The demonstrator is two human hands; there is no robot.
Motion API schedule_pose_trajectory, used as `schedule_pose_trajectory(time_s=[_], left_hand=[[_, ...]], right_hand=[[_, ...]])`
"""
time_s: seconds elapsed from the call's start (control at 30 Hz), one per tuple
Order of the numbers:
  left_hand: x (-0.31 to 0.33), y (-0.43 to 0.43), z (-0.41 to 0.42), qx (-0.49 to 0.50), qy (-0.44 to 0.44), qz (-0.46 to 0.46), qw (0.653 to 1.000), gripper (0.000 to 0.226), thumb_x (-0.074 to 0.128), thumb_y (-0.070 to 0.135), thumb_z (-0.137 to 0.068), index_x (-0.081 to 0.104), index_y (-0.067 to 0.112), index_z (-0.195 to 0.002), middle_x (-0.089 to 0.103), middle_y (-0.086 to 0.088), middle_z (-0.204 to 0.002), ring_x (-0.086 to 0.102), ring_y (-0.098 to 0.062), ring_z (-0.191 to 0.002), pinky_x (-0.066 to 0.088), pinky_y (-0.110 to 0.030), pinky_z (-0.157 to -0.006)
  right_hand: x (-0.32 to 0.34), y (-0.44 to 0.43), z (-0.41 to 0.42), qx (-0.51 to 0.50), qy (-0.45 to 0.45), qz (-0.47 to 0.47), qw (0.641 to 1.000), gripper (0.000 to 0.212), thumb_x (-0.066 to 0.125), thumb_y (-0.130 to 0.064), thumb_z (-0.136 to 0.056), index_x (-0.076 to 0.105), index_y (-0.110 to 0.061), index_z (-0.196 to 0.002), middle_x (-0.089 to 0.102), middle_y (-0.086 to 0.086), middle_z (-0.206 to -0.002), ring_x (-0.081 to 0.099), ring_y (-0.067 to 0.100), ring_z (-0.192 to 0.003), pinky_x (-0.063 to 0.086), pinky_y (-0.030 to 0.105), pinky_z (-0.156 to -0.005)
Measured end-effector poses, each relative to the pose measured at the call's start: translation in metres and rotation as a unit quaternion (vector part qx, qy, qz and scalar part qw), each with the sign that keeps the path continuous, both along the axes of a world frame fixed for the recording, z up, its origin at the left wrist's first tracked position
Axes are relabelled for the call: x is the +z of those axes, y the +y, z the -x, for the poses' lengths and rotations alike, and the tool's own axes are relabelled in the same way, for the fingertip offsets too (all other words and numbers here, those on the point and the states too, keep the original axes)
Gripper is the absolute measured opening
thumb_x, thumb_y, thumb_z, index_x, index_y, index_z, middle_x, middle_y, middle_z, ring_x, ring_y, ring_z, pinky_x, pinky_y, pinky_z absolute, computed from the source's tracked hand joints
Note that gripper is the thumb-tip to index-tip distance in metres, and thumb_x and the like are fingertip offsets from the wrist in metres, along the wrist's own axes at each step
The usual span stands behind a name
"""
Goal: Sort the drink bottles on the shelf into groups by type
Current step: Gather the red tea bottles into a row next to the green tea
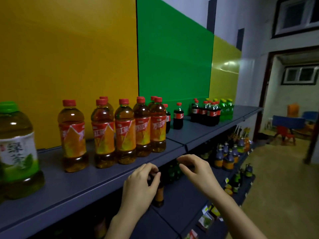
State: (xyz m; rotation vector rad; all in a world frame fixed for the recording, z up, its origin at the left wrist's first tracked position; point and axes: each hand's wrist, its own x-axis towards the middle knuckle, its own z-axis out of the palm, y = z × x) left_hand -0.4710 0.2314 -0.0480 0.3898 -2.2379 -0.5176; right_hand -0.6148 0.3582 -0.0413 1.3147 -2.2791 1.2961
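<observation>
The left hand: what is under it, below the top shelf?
Under the left hand a bottle with an orange label stands upright below the top shelf. The hand covers its cap and neck, so its type stays unclear.

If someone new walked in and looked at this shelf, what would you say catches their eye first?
Probably the bright back panels, the yellow panel beside the green panel, and the cluster of red-capped iced tea bottles standing in front of them on the top shelf. At the far left looms a large green tea bottle. Low in the middle, the left hand closes on a small brown bottle below the shelf edge, while the right hand hovers open beside it.
</observation>
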Motion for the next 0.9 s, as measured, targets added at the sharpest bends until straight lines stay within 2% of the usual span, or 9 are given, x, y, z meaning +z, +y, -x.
schedule_pose_trajectory(time_s=[0.1,0.27,0.37,0.43,0.5,0.63,0.8,0.9], left_hand=[[0.003,0.005,0.032,0.012,0.022,-0.015,1.000,0.004,0.054,0.029,-0.090,0.056,0.028,-0.094,0.055,0.017,-0.090,0.054,-0.004,-0.085,0.047,-0.024,-0.072],[0.012,0.000,0.082,0.046,0.048,-0.034,0.997,0.029,0.056,0.025,-0.089,0.053,0.020,-0.118,0.052,0.010,-0.114,0.052,-0.011,-0.108,0.047,-0.029,-0.089],[0.017,-0.008,0.111,0.080,0.057,-0.022,0.995,0.047,0.055,0.025,-0.090,0.040,0.016,-0.133,0.042,0.003,-0.136,0.042,-0.015,-0.125,0.032,-0.019,-0.097],[0.021,-0.015,0.129,0.108,0.050,-0.017,0.993,0.059,0.053,0.026,-0.091,0.027,0.013,-0.142,0.031,0.000,-0.146,0.031,-0.016,-0.134,0.026,-0.021,-0.103],[0.022,-0.020,0.144,0.145,0.046,-0.011,0.988,0.067,0.053,0.028,-0.091,0.017,0.010,-0.145,0.023,-0.004,-0.150,0.025,-0.020,-0.138,0.027,-0.027,-0.109],[0.024,-0.025,0.168,0.234,0.047,-0.006,0.971,0.077,0.054,0.030,-0.090,0.008,0.003,-0.146,0.021,-0.013,-0.152,0.023,-0.026,-0.140,0.025,-0.033,-0.112],[0.027,-0.030,0.192,0.299,0.019,-0.018,0.954,0.084,0.055,0.029,-0.089,-0.001,-0.001,-0.145,0.018,-0.018,-0.153,0.027,-0.030,-0.139,0.028,-0.034,-0.110],[0.031,-0.035,0.200,0.313,0.012,-0.046,0.949,0.087,0.051,0.036,-0.090,-0.008,0.002,-0.144,0.013,-0.013,-0.154,0.022,-0.024,-0.141,0.024,-0.028,-0.111]], right_hand=[[0.005,-0.001,0.027,0.022,0.000,0.002,1.000,0.019,0.057,-0.021,-0.090,0.062,-0.024,-0.108,0.061,-0.010,-0.104,0.057,0.002,-0.099,0.047,0.016,-0.083],[0.015,-0.013,0.070,0.049,-0.008,-0.002,0.999,0.021,0.056,-0.023,-0.091,0.061,-0.024,-0.111,0.061,-0.011,-0.106,0.057,0.001,-0.097,0.048,0.018,-0.083],[0.019,-0.027,0.095,0.069,-0.016,0.010,0.997,0.020,0.056,-0.022,-0.091,0.061,-0.024,-0.109,0.062,-0.013,-0.105,0.057,-0.001,-0.098,0.046,0.012,-0.081],[0.022,-0.039,0.112,0.083,-0.028,0.016,0.996,0.019,0.055,-0.020,-0.091,0.061,-0.024,-0.108,0.063,-0.012,-0.104,0.057,-0.001,-0.097,0.042,0.007,-0.077],[0.025,-0.054,0.129,0.099,-0.036,0.022,0.994,0.020,0.055,-0.018,-0.091,0.061,-0.022,-0.109,0.063,-0.011,-0.103,0.058,0.001,-0.096,0.042,0.007,-0.078],[0.040,-0.088,0.160,0.136,-0.059,0.025,0.989,0.026,0.053,-0.017,-0.092,0.056,-0.019,-0.117,0.062,-0.006,-0.106,0.056,0.006,-0.099,0.043,0.017,-0.085],[0.051,-0.135,0.195,0.189,-0.096,-0.003,0.977,0.042,0.057,-0.017,-0.090,0.045,-0.012,-0.129,0.057,0.001,-0.116,0.053,0.010,-0.101,0.040,0.020,-0.086],[0.046,-0.161,0.208,0.248,-0.156,-0.036,0.955,0.059,0.064,-0.020,-0.085,0.036,-0.011,-0.136,0.050,0.004,-0.129,0.050,0.015,-0.115,0.043,0.030,-0.098]])
